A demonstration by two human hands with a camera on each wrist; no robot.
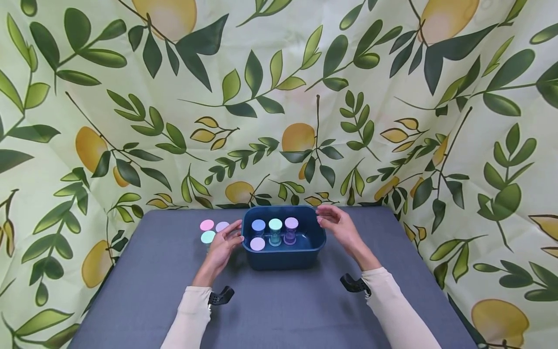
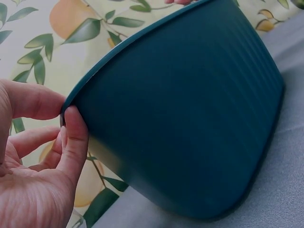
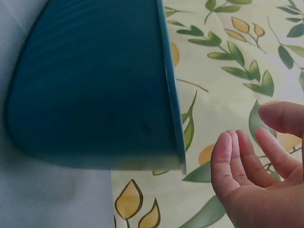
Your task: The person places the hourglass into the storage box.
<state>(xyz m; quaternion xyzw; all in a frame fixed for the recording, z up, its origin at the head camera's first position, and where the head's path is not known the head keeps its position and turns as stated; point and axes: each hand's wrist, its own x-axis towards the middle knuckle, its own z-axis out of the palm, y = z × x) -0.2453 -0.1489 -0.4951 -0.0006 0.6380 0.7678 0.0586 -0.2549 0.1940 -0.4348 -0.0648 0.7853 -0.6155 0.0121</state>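
A dark blue plastic bin (image 1: 282,260) stands on the table. My left hand (image 1: 224,248) is at its left end, pinching the rim between thumb and finger, as the left wrist view shows. Off the right end, my right hand (image 1: 342,229) is raised with fingers loosely bent and holding nothing; a gap separates it from the wall in the right wrist view. Several small sand timers stand in the bin's left half: a blue one (image 1: 258,226), a mint one (image 1: 275,231), a purple one (image 1: 290,230) and a pale lilac one (image 1: 257,244).
Left of the bin, beside my left hand, stand three more capped pieces: pink (image 1: 207,225), lilac (image 1: 222,226) and mint (image 1: 208,236). The grey table (image 1: 279,310) ends at a leaf-and-fruit patterned curtain (image 1: 279,121) behind and at both sides.
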